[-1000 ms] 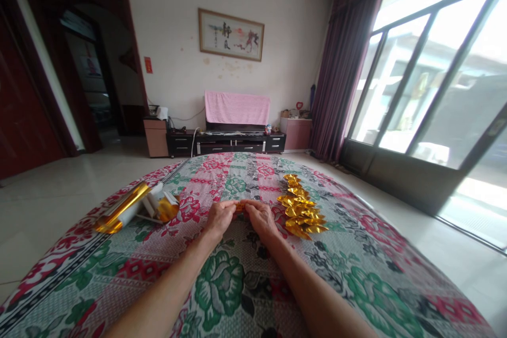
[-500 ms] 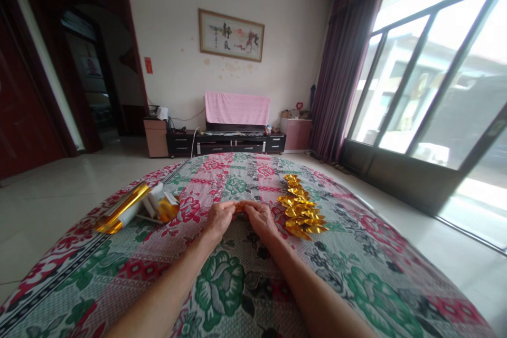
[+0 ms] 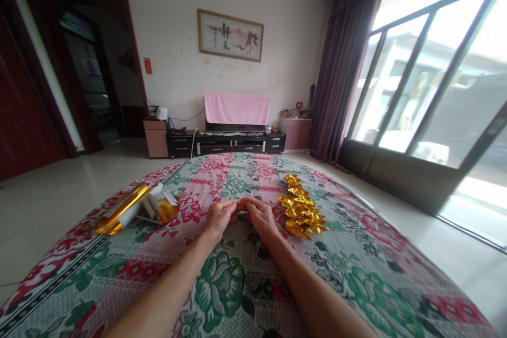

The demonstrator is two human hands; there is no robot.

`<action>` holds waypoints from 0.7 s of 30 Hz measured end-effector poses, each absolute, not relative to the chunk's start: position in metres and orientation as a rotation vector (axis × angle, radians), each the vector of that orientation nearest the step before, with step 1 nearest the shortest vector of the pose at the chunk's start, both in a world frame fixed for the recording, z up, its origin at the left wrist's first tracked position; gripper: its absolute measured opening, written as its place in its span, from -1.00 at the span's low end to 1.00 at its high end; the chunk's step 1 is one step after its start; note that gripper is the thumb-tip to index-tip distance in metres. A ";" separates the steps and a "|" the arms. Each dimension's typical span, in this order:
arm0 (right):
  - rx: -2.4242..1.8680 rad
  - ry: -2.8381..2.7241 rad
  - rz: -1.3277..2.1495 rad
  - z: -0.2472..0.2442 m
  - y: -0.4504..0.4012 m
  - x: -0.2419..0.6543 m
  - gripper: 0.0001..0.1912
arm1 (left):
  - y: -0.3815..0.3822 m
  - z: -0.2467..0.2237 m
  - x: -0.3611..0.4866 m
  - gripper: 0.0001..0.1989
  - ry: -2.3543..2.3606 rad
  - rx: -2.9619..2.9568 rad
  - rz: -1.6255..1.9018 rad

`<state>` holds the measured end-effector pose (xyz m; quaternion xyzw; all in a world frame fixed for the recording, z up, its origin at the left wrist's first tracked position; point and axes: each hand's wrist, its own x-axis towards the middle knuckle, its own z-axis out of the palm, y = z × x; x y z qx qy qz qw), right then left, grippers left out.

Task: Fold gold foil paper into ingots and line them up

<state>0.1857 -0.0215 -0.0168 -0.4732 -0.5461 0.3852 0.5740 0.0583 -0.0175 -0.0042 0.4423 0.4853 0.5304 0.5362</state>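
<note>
A small piece of gold foil paper (image 3: 241, 206) is pinched between my two hands above the middle of the table. My left hand (image 3: 219, 218) is closed on its left end, and my right hand (image 3: 259, 215) is closed on its right end. Fingers cover most of the piece, so its exact shape is hidden. To the right of my right hand lies a row of folded gold paper pieces (image 3: 301, 206) with pointed ends, overlapping one another. Rolled gold and white sheets (image 3: 127, 208) lie farther off to the left of my left hand.
A flowered cloth (image 3: 219, 290) in green, red and grey covers the round table. Beyond it stand a low black cabinet (image 3: 247, 147) and a pink cloth (image 3: 236, 108) draped over something. Tall windows (image 3: 420, 74) are on the right, a doorway (image 3: 95, 74) on the left.
The fingers of both hands have shifted slightly around the gold paper, which shows as a thinner strip. The folded pieces and rolled sheets stay in place.
</note>
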 end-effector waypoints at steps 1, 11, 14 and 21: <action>-1.106 -1.283 0.904 -0.017 -0.021 0.186 -0.66 | -0.017 -0.005 0.059 -0.75 1.156 1.048 1.267; -1.051 -1.259 0.928 -0.022 -0.018 0.186 -0.66 | -0.014 -0.010 0.058 -0.76 1.195 1.177 1.251; -1.048 -1.308 0.926 -0.021 -0.019 0.186 -0.66 | -0.010 -0.013 0.057 -0.76 1.228 1.193 1.286; -1.043 -1.282 0.954 -0.018 -0.021 0.185 -0.66 | -0.007 -0.018 0.056 -0.76 1.228 1.211 1.295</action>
